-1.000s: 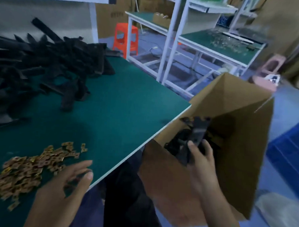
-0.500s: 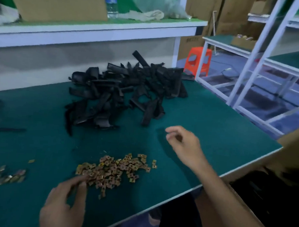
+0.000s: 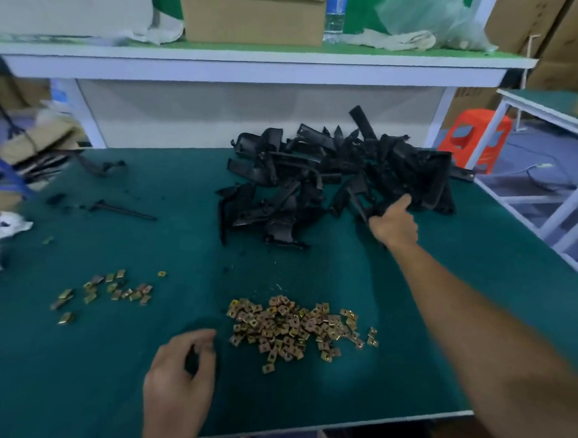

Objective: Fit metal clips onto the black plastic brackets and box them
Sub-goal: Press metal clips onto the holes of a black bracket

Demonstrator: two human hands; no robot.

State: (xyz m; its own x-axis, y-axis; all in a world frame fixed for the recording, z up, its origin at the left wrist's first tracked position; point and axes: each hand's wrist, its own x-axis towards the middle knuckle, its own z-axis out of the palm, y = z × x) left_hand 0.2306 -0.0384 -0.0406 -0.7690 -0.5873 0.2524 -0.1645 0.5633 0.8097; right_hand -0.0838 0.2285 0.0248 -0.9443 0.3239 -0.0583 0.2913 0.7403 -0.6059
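- Head view: right hand (image 3: 395,223) reaches across the green-topped bench (image 3: 444,275) to the near edge of a pile of black plastic brackets (image 3: 315,187). The bare arm runs almost straight from the lower right corner.
- Fingers of that hand curl round one bracket (image 3: 359,202) at the pile's edge. The thumb points up against the parts behind it, and the back of the hand faces the camera.
- Left hand (image 3: 178,379) is held low over the bench near its front edge, back of the hand upward, fingers bent and drawn in toward the thumb. Only a dark gap shows between them, so whether a clip is pinched there cannot be told.
- Heap of brass-coloured metal clips (image 3: 292,328) lies just right of the left hand, between the two hands. A thinner scatter of clips (image 3: 112,290) lies well off to that hand's left and beyond it.
- Beyond the right hand, a white shelf (image 3: 254,61) carries a cardboard box (image 3: 253,15) and a water bottle (image 3: 334,15). An orange stool (image 3: 473,140) stands on the floor to that hand's right.
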